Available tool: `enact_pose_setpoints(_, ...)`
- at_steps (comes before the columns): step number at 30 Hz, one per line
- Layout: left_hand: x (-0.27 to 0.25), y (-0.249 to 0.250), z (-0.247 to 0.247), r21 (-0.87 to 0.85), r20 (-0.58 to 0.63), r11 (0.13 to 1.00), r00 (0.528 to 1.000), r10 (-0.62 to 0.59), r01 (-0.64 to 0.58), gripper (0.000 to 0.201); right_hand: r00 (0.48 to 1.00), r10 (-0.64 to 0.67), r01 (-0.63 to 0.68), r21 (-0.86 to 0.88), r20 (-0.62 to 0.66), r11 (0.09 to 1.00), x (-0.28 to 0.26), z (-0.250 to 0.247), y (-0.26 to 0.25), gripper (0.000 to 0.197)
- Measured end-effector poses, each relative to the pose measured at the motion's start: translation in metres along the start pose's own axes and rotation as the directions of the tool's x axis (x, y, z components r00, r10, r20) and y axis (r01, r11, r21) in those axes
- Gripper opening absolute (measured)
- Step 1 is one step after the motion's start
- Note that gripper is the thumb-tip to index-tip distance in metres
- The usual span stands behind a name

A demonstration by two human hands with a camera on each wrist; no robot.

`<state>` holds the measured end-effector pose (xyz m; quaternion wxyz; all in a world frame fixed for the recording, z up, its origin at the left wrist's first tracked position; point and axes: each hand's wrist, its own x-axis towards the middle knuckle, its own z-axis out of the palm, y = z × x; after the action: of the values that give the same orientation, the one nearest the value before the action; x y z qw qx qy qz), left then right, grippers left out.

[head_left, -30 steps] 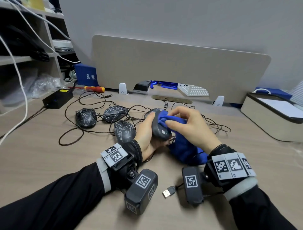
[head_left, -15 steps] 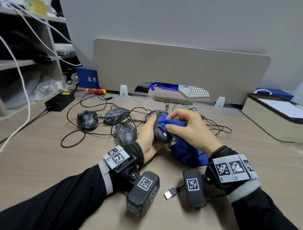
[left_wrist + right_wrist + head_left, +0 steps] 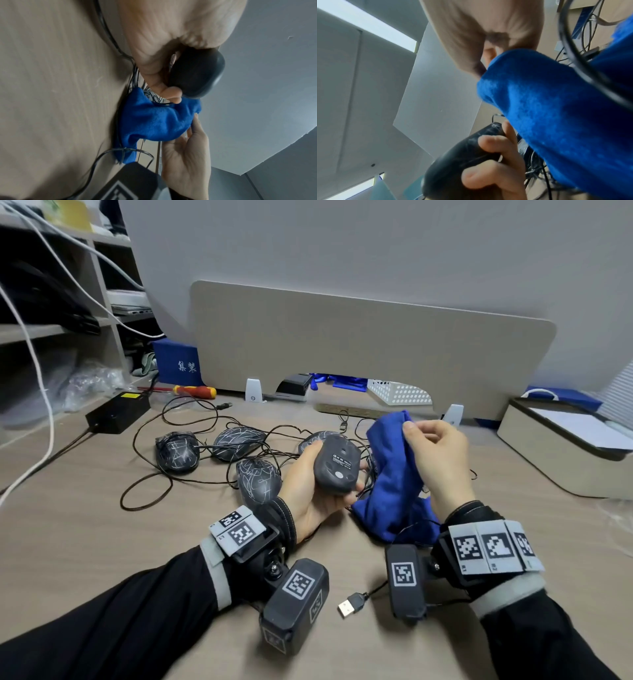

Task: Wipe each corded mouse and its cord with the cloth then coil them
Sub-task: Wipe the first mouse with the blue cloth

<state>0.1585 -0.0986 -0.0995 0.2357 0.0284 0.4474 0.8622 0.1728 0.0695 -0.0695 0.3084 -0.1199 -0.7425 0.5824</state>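
My left hand (image 3: 320, 474) grips a dark corded mouse (image 3: 337, 465) above the desk, turned so its underside with the label faces up. The same mouse (image 3: 195, 75) shows in the left wrist view, and the mouse (image 3: 462, 161) sits under curled fingers in the right wrist view. My right hand (image 3: 435, 453) pinches the top of a blue cloth (image 3: 394, 477), which hangs down to the desk just right of the mouse and apart from it. The cloth (image 3: 154, 124) (image 3: 556, 121) fills both wrist views. A USB plug (image 3: 349, 607) lies near my wrists.
Three more scribble-patterned mice (image 3: 176, 451) (image 3: 238, 440) (image 3: 258, 479) lie left of my hands amid tangled black cords (image 3: 150, 484). A black power brick (image 3: 118, 412) and screwdriver (image 3: 193, 391) sit at the back left, a beige divider panel (image 3: 370, 347) behind, a lidded box (image 3: 565, 446) at right.
The cloth has come off the mouse and been lifted up and to the right. My left hand has turned the mouse so its underside faces up.
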Motion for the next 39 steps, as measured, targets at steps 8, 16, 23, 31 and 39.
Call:
enact_pose_setpoints(8,-0.002,-0.001,-0.002,0.012,0.012,1.000,1.000,-0.011,0.011,0.066,0.970,-0.231,0.217,0.161,0.075,0.963,-0.011,-0.002,-0.024,0.015)
enact_pose_setpoints(16,-0.006,0.000,0.000,0.078,-0.004,0.997,1.000,-0.014,0.014,0.038,0.828,-0.061,0.105,-0.048,0.558,0.993,-0.025,0.007,-0.022,0.017)
enact_pose_setpoints(23,-0.006,0.000,0.001,0.094,0.001,0.996,1.000,0.005,-0.005,0.037,0.929,-0.112,0.139,-0.053,0.352,0.989,-0.018,0.012,-0.009,0.021)
enact_pose_setpoints(31,-0.006,0.000,0.001,0.128,0.003,0.992,1.000,-0.007,0.006,0.033,0.867,-0.057,0.088,-0.039,0.496,0.995,-0.024,0.011,-0.015,0.015)
enact_pose_setpoints(39,-0.007,-0.001,0.002,0.135,0.036,0.991,0.999,-0.010,0.005,0.035,0.861,-0.136,0.154,0.004,0.490,0.988,-0.022,0.008,-0.014,0.018)
